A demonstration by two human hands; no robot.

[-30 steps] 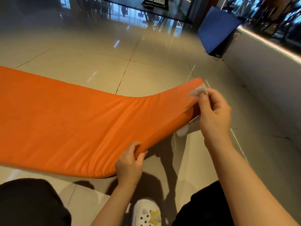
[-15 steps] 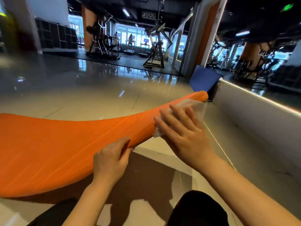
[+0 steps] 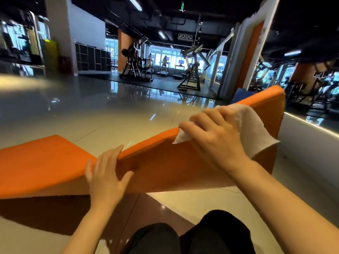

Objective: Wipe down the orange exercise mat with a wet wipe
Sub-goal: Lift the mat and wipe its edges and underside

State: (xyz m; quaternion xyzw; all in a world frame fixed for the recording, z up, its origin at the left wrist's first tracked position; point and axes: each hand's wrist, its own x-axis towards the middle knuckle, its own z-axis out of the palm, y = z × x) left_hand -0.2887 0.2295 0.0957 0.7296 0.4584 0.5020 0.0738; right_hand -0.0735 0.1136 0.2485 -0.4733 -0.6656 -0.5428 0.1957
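The orange exercise mat point(image 3: 45, 162) lies on the tiled floor at the left, while its right part is lifted and turned up on edge, underside facing me. My left hand point(image 3: 106, 173) grips the raised top edge near the middle, fingers over the rim and thumb on the near face. My right hand point(image 3: 214, 136) curls over the same edge further right and presses a white wet wipe point(image 3: 255, 129) against the mat. The wipe drapes over the edge and hangs down the near side.
A glossy tiled floor point(image 3: 91, 114) stretches ahead to gym machines point(image 3: 190, 70) at the back. A blue mat point(image 3: 240, 94) leans behind the orange one. A low white wall point(image 3: 311, 143) runs along the right. My dark-clothed knees point(image 3: 192, 235) are at the bottom.
The right part of the mat has been lifted higher and turned more upright. My right hand with the wipe now curls over the top edge, and the view has tilted up.
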